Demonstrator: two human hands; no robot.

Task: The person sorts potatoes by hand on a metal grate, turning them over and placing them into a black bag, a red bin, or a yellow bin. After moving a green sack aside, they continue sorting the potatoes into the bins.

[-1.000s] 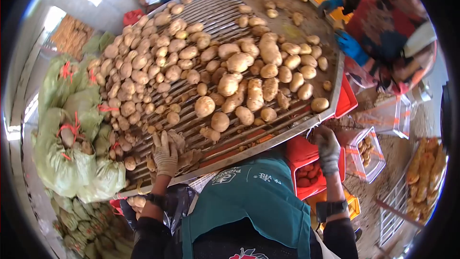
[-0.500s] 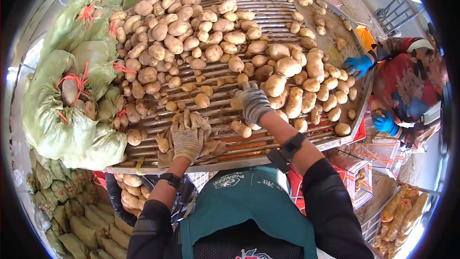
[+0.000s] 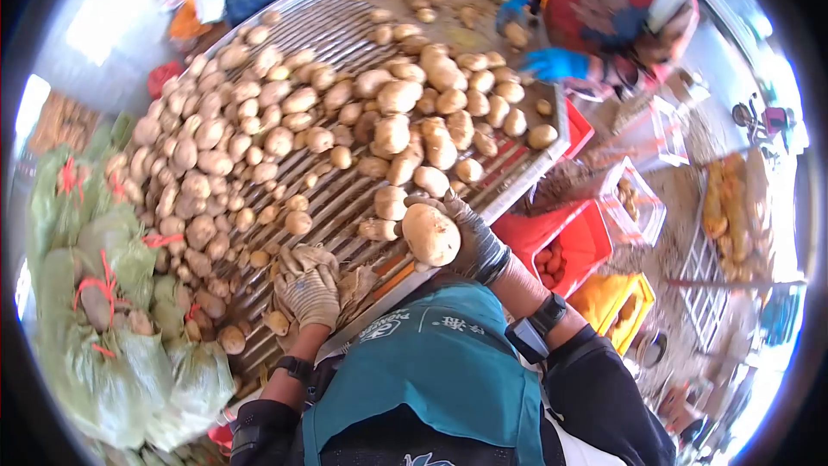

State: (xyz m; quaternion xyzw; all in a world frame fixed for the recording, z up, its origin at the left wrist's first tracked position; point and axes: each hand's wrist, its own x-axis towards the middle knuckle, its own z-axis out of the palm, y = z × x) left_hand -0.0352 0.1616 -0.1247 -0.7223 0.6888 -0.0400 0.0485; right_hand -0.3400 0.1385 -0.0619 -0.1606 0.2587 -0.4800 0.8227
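Right hand grips round, tan potato.

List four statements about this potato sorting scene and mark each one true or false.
1. The right hand holds a large potato. True.
2. The left hand is raised high above the slatted table. False: it rests palm down on crumpled cloth at the table's near edge.
3. The crate next to the table's near right corner is blue. False: it is a red crate.
4. A co-worker at the far end wears blue gloves. True.
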